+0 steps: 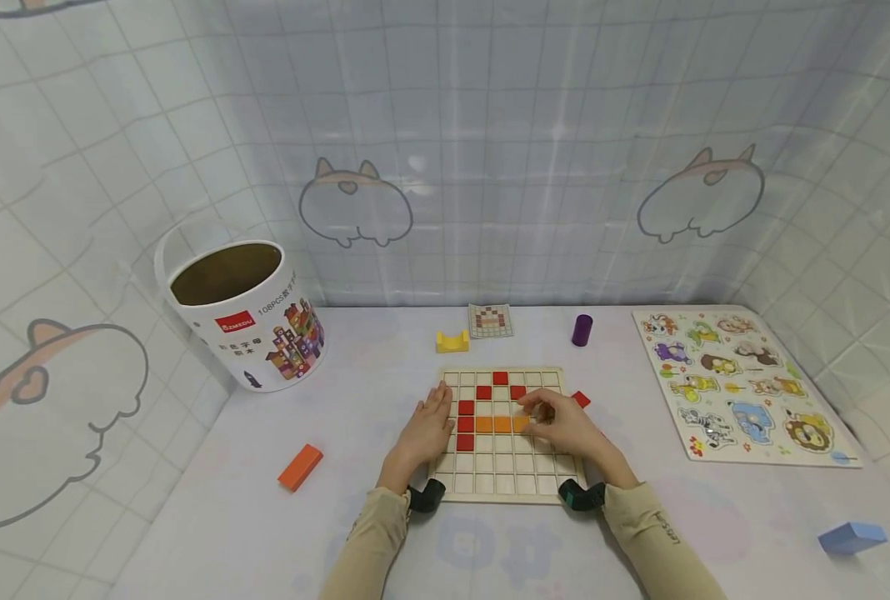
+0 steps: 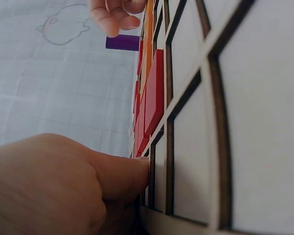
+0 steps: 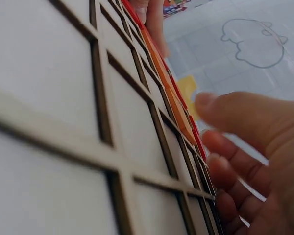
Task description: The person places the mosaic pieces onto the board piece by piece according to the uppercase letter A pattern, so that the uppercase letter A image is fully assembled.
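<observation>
A pale wooden grid board [image 1: 505, 486] lies on the table with red square tiles [image 1: 465, 425] and a row of three orange tiles [image 1: 502, 424] in its cells. My left hand [image 1: 426, 429] rests along the board's left edge, fingers extended; in the left wrist view its thumb [image 2: 120, 176] touches the border close to the red tiles. Over the board's right half, my right hand [image 1: 565, 425] hovers at the right end of the orange row. Its thumb [image 3: 235, 110] and bent fingers stand apart in the right wrist view, with nothing between them.
A loose red tile [image 1: 581, 399] lies right of the board. Behind are a yellow block [image 1: 452, 342], a pattern card [image 1: 492, 322] and a purple cylinder [image 1: 582, 330]. A white bucket [image 1: 265, 333] and orange block [image 1: 300, 467] stand left; an animal puzzle [image 1: 752, 450] and blue block [image 1: 852, 538] right.
</observation>
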Motion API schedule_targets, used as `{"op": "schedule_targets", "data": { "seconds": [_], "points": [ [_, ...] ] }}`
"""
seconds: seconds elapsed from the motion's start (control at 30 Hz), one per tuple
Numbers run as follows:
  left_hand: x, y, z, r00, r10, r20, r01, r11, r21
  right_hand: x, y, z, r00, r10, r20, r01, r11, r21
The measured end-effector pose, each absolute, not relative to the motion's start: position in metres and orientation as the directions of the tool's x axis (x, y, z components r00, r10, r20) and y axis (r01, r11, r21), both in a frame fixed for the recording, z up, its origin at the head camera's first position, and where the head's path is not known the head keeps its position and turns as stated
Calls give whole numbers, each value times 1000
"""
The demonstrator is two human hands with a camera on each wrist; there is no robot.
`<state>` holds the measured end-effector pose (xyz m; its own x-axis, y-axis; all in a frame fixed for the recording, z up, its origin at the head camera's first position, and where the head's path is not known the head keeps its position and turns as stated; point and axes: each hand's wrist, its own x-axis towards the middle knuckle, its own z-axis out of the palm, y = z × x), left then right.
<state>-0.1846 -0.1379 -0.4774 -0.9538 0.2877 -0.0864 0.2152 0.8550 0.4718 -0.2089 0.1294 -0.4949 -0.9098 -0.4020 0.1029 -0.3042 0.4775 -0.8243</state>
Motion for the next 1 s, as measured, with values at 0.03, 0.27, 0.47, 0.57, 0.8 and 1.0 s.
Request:
{"op": "schedule_targets", "data": {
  "seconds": [0.03, 0.27, 0.47, 0.57, 0.8, 1.0],
  "points": [
    [-185, -137, -477, -954, 286, -90, 215, 862, 460, -209, 130, -494, -911, -398, 108, -304, 472, -827],
    [-184, -135, -475, -954, 286, -88, 227, 883, 411, -211, 140, -488, -918, -363, 158, -322, 451, -833],
    [-185, -135, -476, -955, 283, -88, 222, 880, 421, -213, 151, -482, -933, -316, 173, -308, 450, -839],
    [-185, -135, -476, -956, 280, -92, 218, 882, 418, -216, 160, -481, -941, -289, 176, -299, 467, -832],
    [-184, -135, -477, -955, 280, -103, 216, 888, 406, -222, 179, -483, -970, -191, 151, -231, 517, -824],
    [-183, -135, -476, -955, 279, -102, 215, 887, 408, -224, 194, -487, -981, -146, 129, -189, 552, -812]
  ]
}}
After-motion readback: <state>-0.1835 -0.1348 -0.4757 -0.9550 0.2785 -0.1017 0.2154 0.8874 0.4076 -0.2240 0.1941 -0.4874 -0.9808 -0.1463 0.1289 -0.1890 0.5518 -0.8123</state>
